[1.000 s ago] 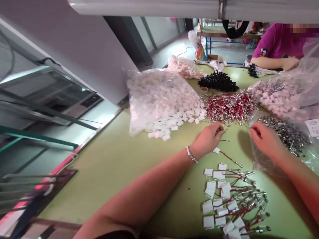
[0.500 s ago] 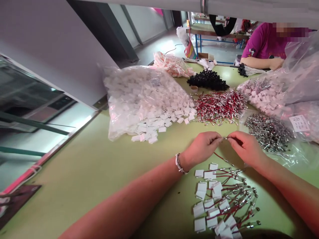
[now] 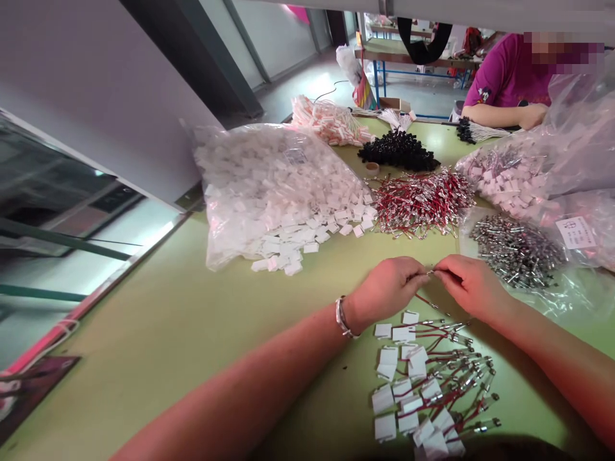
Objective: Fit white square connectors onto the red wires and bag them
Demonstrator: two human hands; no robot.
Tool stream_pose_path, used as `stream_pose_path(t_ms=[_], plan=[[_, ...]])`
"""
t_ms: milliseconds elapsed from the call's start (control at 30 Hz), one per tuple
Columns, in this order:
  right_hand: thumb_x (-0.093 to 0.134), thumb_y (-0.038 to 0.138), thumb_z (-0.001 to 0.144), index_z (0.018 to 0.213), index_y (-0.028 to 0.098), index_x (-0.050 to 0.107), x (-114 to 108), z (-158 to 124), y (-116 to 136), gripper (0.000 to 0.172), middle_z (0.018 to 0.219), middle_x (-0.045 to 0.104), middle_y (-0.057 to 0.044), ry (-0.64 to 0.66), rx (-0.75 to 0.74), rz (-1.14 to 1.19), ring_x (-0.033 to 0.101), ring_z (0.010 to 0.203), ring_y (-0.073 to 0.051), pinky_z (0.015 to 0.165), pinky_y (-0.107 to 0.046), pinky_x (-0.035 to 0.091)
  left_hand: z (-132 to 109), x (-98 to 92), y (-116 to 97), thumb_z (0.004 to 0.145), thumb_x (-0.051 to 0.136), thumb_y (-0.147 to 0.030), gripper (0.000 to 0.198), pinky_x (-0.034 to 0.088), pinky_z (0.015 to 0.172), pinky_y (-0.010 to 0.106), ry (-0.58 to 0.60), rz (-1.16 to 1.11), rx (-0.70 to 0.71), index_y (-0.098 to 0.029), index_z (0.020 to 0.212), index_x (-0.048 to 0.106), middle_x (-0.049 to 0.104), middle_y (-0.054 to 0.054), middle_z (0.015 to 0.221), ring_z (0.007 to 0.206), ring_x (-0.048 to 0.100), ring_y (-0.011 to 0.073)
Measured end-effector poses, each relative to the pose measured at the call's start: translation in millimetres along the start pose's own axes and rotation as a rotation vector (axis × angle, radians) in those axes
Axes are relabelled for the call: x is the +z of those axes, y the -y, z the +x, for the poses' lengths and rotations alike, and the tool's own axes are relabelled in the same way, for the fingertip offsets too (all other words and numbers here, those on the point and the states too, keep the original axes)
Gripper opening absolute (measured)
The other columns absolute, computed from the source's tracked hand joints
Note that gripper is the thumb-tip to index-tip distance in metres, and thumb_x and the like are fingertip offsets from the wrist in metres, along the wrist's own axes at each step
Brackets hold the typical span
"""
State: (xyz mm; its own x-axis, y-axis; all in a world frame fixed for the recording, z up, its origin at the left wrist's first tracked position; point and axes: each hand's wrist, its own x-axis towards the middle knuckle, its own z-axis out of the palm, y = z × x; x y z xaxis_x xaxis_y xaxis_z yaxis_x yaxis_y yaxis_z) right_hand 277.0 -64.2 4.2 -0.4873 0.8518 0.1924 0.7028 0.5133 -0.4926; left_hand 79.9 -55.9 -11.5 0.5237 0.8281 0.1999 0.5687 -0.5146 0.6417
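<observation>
My left hand (image 3: 391, 285) and my right hand (image 3: 468, 285) meet fingertip to fingertip above the green table (image 3: 192, 320). Both are pinched on a thin red wire (image 3: 425, 301) with a small metal piece at the point where they touch. A bracelet sits on my left wrist. Just below my hands lie several finished red wires with white tags and metal ends (image 3: 427, 378). Beyond my hands is a pile of red wires (image 3: 423, 202). An open bag of small metal parts (image 3: 516, 250) lies to the right.
A big clear bag of white tags (image 3: 273, 186) spills onto the table at the left. Black parts (image 3: 398, 150), pink-white bundles (image 3: 329, 121) and more clear bags (image 3: 523, 173) lie farther back. A person in a magenta shirt (image 3: 509, 80) sits at the far right.
My right hand left the bag of metal parts and came left to meet my left hand. Both now pinch the same wire. The view shifted slightly left.
</observation>
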Motion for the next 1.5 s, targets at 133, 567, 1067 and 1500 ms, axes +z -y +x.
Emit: stream_pose_path(t_ms=[133,567,1067,1500], plan=[[0.048,0.030,0.087,0.073,0.019,0.058,-4.3,0.3,1.0,0.021,0.064,0.060,-0.001,0.118,0.141,0.136,0.050,0.058,-0.013,0.056,-0.026,0.036,-4.7,2.3,3.3,0.096,0.042,-0.023,0.026,0.042,0.057,0.024,-0.017,0.251,0.183,-0.016,0.086,0.066,0.061,0.001,0.069,0.063,0.056,0.0129],[0.049,0.036,0.085,0.072,0.021,0.059,-17.0,6.8,-13.3,0.023,0.060,0.056,0.002,0.065,0.262,0.243,0.051,0.058,-0.014,0.057,-0.027,0.040,8.0,-19.5,19.7,0.092,0.052,-0.024,0.022,0.050,0.077,0.032,-0.110,0.116,0.144,-0.017,0.101,0.071,0.072,0.006,0.088,0.082,0.063,0.0167],[0.044,0.031,0.094,0.105,0.022,0.064,2.3,0.7,-8.4,0.025,0.077,0.073,-0.003,-0.036,0.167,-0.102,0.064,0.061,-0.018,0.060,-0.031,0.046,12.7,-38.2,36.3,0.089,0.056,-0.046,0.039,0.052,0.078,0.035,-0.331,0.249,-0.356,-0.016,0.110,0.068,0.070,0.012,0.099,0.083,0.065,0.0213],[0.054,0.029,0.086,0.077,0.023,0.067,-3.1,1.2,-14.1,0.017,0.074,0.070,-0.002,-0.062,0.263,0.078,0.060,0.064,-0.016,0.062,-0.032,0.043,11.8,-49.4,64.4,0.085,0.056,-0.028,0.020,0.051,0.077,0.038,-0.316,0.302,-0.498,-0.015,0.099,0.065,0.067,0.011,0.090,0.086,0.065,0.0265]])
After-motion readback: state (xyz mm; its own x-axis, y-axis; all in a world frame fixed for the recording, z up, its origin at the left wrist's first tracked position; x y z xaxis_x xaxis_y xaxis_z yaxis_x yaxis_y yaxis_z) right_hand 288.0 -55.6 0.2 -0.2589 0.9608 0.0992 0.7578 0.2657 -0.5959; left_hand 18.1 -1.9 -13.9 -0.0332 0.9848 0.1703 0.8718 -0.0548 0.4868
